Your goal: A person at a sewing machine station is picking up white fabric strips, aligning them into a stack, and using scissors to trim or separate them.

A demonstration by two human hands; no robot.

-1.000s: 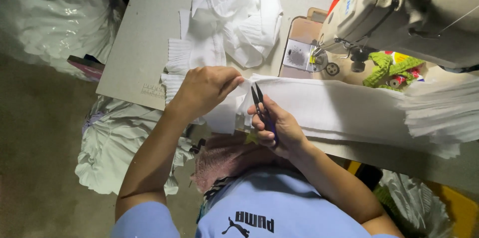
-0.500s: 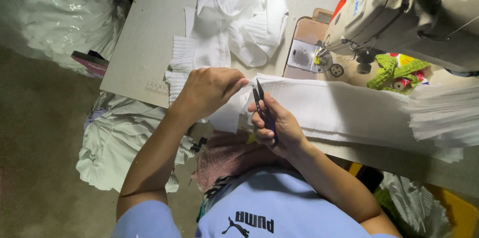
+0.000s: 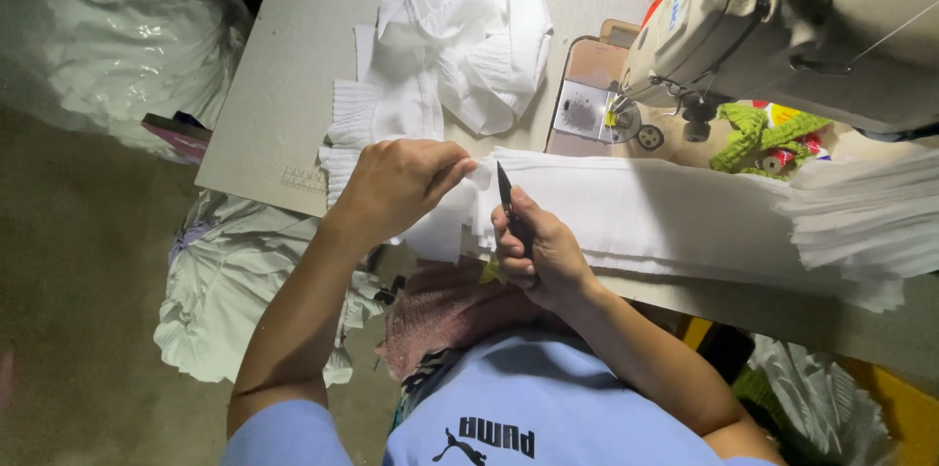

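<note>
The right hand [image 3: 544, 253] is closed around small dark snips [image 3: 509, 204], with the tips pointing up, away from the person. The left hand [image 3: 399, 182] pinches the end of a long white cloth [image 3: 646, 217]. Both hands are at the near edge of the table [image 3: 284, 85]. The cloth lies flat along that edge and runs off to the right. Further back sits a pile of white pieces [image 3: 460, 36]. At the far right corner stands a sewing machine [image 3: 782, 26].
</note>
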